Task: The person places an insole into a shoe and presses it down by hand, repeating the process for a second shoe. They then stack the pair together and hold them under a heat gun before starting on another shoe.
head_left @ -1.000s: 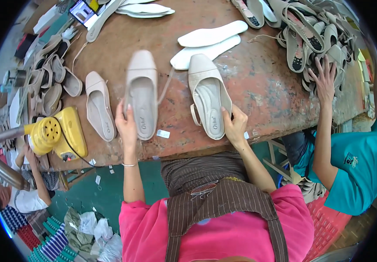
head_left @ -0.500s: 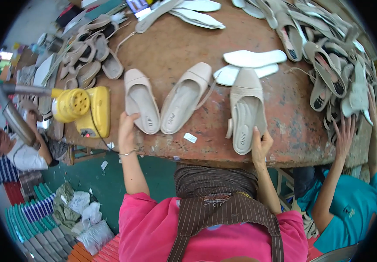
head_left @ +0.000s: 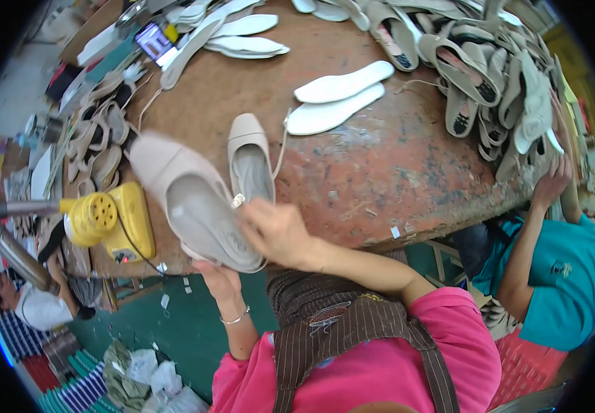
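Observation:
A beige square-toed shoe (head_left: 187, 186) is raised close to me, tilted with its toe toward the upper left and blurred at the front. My left hand (head_left: 220, 281) grips it from below at the heel, its fingers partly hidden under the sole. At the shoe's right side my right hand (head_left: 275, 230) is closed, somewhat blurred, on a strap with a small shiny buckle (head_left: 238, 200); most of that strap is hidden. Just behind, a second beige shoe (head_left: 246, 131) rests on the table, its heel end covered by my hand. A thin strap sticks out beside it.
Two white insoles (head_left: 338, 86) lie on the worn table (head_left: 380, 172), with more insoles (head_left: 246, 34) farther back. Shoes are heaped at right (head_left: 476, 76) and left. A yellow machine (head_left: 129, 220) stands at the left edge. One co-worker (head_left: 552, 258) works at right, another person sits far left.
A shoe has come up off the table into both hands. My right hand has crossed leftward from the right-hand shoe's place, where no shoe lies now. The view has shifted.

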